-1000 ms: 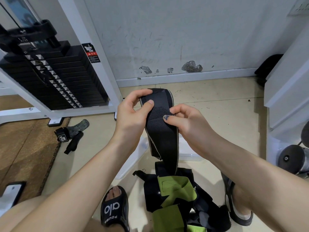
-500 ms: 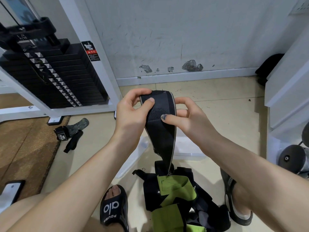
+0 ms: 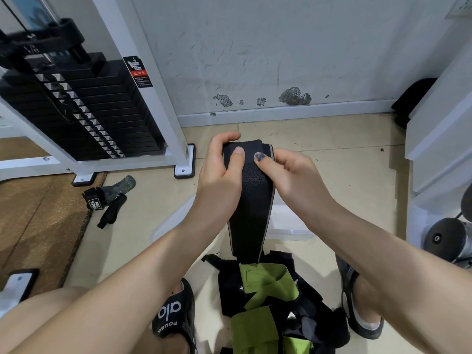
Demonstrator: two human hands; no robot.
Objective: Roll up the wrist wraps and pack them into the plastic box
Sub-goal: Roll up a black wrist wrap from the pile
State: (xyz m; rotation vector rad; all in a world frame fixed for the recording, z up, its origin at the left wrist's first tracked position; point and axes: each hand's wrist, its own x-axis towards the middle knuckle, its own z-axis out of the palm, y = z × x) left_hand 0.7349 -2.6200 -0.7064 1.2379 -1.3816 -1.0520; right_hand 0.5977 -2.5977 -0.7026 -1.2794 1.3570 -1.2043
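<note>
Both hands, left [image 3: 219, 175] and right [image 3: 293, 172], pinch the wrap [image 3: 251, 200], whose top fold is now tighter, so rolling has begun.

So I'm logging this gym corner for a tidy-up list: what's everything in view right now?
black wrist wrap: one, black with pale edges, held up in both hands, tail hanging down
pile of wraps: several, black and green, on the floor between the feet
plastic box: one, clear, on the floor behind the held wrap
lifting straps: black and camouflage, on the floor by the mat
weight stack: one, black, in a white frame, left
mat: brown, left floor
sandals: two, black, on the feet
hands: left hand and right hand, both pinching the wrap's top
</note>
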